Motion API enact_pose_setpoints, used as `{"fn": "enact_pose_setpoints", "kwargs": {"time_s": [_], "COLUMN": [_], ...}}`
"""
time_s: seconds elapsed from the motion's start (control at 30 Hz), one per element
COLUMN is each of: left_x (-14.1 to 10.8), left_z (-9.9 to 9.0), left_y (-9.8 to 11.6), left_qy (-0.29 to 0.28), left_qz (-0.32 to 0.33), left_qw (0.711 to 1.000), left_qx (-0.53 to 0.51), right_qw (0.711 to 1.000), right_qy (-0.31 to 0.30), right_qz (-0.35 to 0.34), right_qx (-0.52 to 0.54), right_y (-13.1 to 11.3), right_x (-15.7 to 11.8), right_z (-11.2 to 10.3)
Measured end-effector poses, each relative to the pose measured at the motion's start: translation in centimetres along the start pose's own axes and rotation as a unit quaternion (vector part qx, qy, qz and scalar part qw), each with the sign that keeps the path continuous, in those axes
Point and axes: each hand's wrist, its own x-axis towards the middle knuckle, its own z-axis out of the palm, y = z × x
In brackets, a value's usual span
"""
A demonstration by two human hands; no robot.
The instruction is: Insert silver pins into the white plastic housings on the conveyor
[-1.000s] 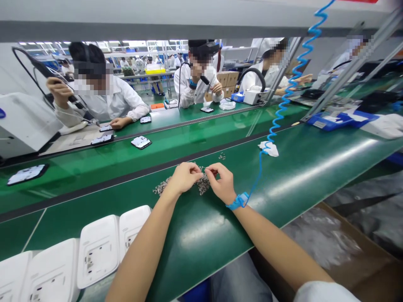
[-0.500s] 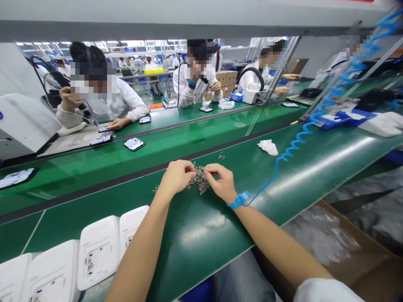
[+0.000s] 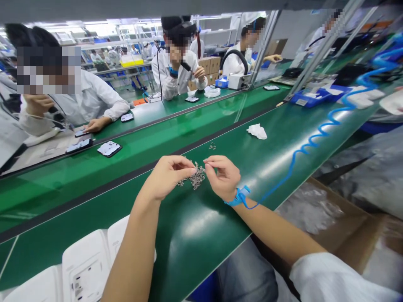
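Observation:
A heap of tiny silvery metal parts (image 3: 197,179) lies on the green work surface between my hands; their exact kind is too small to tell. My left hand (image 3: 168,175) reaches over the left side of the heap, thumb and fingers drawn together at its edge. Whatever is between those fingertips is hidden. Just right of the heap, my right hand (image 3: 224,176) pinches thumb and forefinger, with a small metal part (image 3: 205,160) seemingly at the tips. A blue wrist strap (image 3: 238,196) circles my right wrist. A few loose metal parts (image 3: 212,146) lie beyond the heap.
White plastic housings (image 3: 86,264) stand in a row at lower left. A crumpled white paper (image 3: 257,131) lies to the right, and a coiled blue cord (image 3: 310,144) runs from the strap. Across the green belt, co-workers in white handle flat devices (image 3: 109,148). A blue tray (image 3: 304,98) sits farther right.
The view has shifted, so the background sits higher and further left. My left hand has turned flatter beside the heap, and my right hand has drawn slightly away from it.

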Motion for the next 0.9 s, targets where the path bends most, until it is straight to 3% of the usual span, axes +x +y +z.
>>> {"fn": "enact_pose_setpoints", "kwargs": {"time_s": [0.1,0.3,0.9], "left_x": [-0.3,-0.4,0.0], "left_z": [0.1,0.4,0.4], "left_y": [0.5,1.1,0.9], "left_qy": [-0.019,-0.028,-0.022], "left_qz": [0.004,0.011,0.040], "left_qw": [1.000,0.999,0.999], "left_qx": [0.008,0.011,-0.022], "right_qw": [0.997,0.990,0.987], "right_qy": [0.013,-0.033,-0.049], "right_qz": [-0.069,-0.127,-0.149], "right_qx": [-0.031,-0.047,-0.025], "right_y": [-0.5,-1.0,-1.6], "right_x": [0.3,0.4,0.7], "right_z": [-0.2,-0.5,-0.5]}}
